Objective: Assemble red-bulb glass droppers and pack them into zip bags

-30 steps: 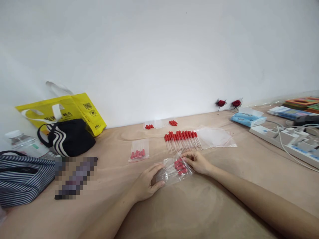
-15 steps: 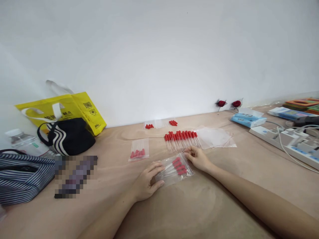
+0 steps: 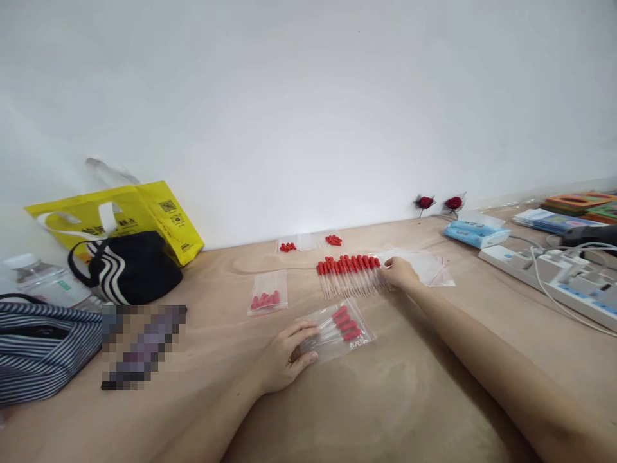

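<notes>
My left hand (image 3: 289, 354) rests on the table, its thumb and fingers closed on the left edge of a clear zip bag (image 3: 322, 354). Inside that bag lie several droppers with red bulbs (image 3: 348, 323), their clear stems pointing toward my left hand. Behind the bag, more red-bulbed droppers (image 3: 349, 265) form a tight row. At the row's right end, my right hand (image 3: 402, 273) has its fingertips pinched at the last dropper (image 3: 380, 269); the fingers partly cover it. Flat clear bags (image 3: 427, 267) lie just beyond my right hand.
A small bag of red bulbs (image 3: 267, 292) lies left of the row, and other bagged red bulbs (image 3: 288, 247) sit near the wall. A yellow bag (image 3: 164, 218) and black pouch (image 3: 139, 267) stand left. Tissues (image 3: 475, 233) and a power strip (image 3: 554, 270) are right.
My right hand has left the top corner of the zip bag and moved up and right to the end of the dropper row. My left hand stays on the bag.
</notes>
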